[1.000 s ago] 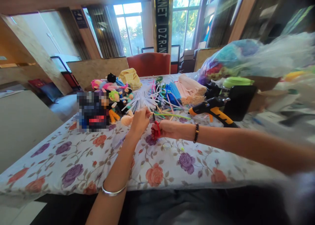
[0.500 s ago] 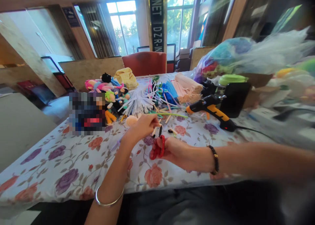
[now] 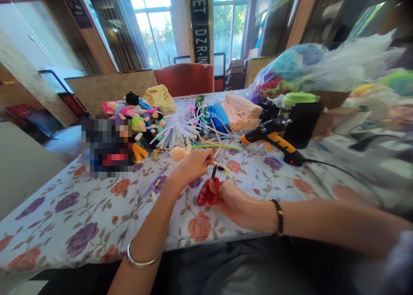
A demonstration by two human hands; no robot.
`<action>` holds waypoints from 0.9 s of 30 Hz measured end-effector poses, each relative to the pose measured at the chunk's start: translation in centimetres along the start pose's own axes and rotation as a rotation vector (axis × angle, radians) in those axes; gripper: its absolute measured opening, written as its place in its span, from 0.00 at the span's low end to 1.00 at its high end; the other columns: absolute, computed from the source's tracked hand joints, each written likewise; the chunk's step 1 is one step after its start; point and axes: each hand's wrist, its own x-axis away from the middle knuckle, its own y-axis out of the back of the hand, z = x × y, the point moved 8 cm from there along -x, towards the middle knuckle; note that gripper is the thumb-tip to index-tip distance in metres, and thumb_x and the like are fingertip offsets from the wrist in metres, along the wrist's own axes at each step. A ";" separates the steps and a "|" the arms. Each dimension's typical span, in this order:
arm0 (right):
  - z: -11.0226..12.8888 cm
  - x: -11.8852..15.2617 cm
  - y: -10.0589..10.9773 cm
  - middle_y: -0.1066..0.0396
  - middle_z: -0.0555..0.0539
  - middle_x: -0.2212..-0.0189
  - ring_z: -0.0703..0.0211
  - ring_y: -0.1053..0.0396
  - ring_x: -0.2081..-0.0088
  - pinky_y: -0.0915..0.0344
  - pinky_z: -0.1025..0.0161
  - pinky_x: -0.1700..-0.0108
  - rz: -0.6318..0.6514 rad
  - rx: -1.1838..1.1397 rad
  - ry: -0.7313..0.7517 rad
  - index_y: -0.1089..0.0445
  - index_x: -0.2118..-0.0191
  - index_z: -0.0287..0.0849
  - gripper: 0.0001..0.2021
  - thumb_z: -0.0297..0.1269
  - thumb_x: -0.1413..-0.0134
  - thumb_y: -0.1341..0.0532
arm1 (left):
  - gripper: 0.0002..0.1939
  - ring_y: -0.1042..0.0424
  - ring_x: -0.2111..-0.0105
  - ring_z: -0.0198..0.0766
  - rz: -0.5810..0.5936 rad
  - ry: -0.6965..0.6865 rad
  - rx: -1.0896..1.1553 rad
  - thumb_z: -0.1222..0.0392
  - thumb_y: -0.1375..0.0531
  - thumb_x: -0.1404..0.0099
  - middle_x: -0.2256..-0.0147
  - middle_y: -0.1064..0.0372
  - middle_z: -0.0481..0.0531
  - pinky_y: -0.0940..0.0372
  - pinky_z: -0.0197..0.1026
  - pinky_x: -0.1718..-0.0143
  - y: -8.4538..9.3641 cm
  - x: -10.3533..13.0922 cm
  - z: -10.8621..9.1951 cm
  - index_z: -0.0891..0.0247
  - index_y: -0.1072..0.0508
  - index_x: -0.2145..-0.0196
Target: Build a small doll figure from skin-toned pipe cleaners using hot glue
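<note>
My right hand (image 3: 227, 197) is wrapped round the red handles of a pair of scissors (image 3: 208, 194), whose dark blades point up and away. Just beyond the blade tips, the fingers of my left hand (image 3: 201, 159) are pinched together; a small pale piece seems to show at them, too small to name. Behind my left hand lies a pale, rounded doll-like piece (image 3: 178, 153). A green stem (image 3: 222, 147) and short pale sticks lie past the fingers. Purple strips (image 3: 155, 182) rest on the cloth left of my left wrist.
A black and orange glue gun (image 3: 271, 138) with a cable lies at the right, before a black upright panel (image 3: 303, 125). Small dolls (image 3: 138, 122), white pipe cleaners (image 3: 180, 129) and pink bundles (image 3: 241, 110) fill the back. Plastic bags (image 3: 290, 71) stand behind right.
The view has shifted slightly. The scissors are tilted a little more to the right, still in my right hand. More of the pale rounded piece and the purple strips shows beside my left arm.
</note>
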 end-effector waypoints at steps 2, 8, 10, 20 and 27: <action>-0.1 0.2 0.0 0.38 0.50 0.84 0.63 0.38 0.78 0.41 0.63 0.68 0.009 0.002 0.004 0.43 0.85 0.42 0.11 0.28 0.56 0.46 | 0.07 0.30 0.69 0.39 -0.005 -0.002 -0.001 0.68 0.47 0.44 0.72 0.27 0.49 0.39 0.41 0.63 -0.1 -0.1 0.1 0.61 0.33 0.76; 0.7 0.8 0.0 0.38 0.51 0.81 0.64 0.40 0.77 0.43 0.63 0.67 -0.050 -0.055 0.110 0.41 0.81 0.42 0.09 0.33 0.54 0.42 | 0.06 0.32 0.72 0.35 -0.067 -0.009 0.044 0.68 0.47 0.44 0.74 0.29 0.46 0.41 0.37 0.68 0.6 -0.2 -0.1 0.61 0.34 0.75; 1.0 0.9 -0.1 0.39 0.52 0.80 0.64 0.40 0.76 0.43 0.63 0.67 -0.040 -0.052 0.154 0.39 0.79 0.41 0.08 0.33 0.55 0.40 | 0.04 0.33 0.73 0.34 -0.102 0.002 0.083 0.66 0.46 0.43 0.75 0.29 0.46 0.41 0.36 0.70 1.3 -0.1 -0.2 0.61 0.34 0.75; 3.8 0.3 -0.4 0.41 0.54 0.81 0.67 0.44 0.78 0.48 0.65 0.73 0.027 0.026 0.402 0.40 0.77 0.42 0.17 0.50 0.52 0.39 | 0.04 0.32 0.73 0.33 -0.328 0.024 0.316 0.60 0.45 0.40 0.72 0.29 0.47 0.39 0.35 0.70 4.0 0.4 0.2 0.61 0.36 0.72; 4.7 0.0 -0.4 0.39 0.53 0.82 0.67 0.43 0.79 0.46 0.64 0.73 -0.011 0.198 0.450 0.39 0.79 0.42 0.20 0.55 0.51 0.41 | 0.05 0.30 0.70 0.33 -0.414 0.026 0.403 0.58 0.44 0.40 0.71 0.29 0.47 0.38 0.35 0.67 4.1 0.6 0.8 0.60 0.37 0.71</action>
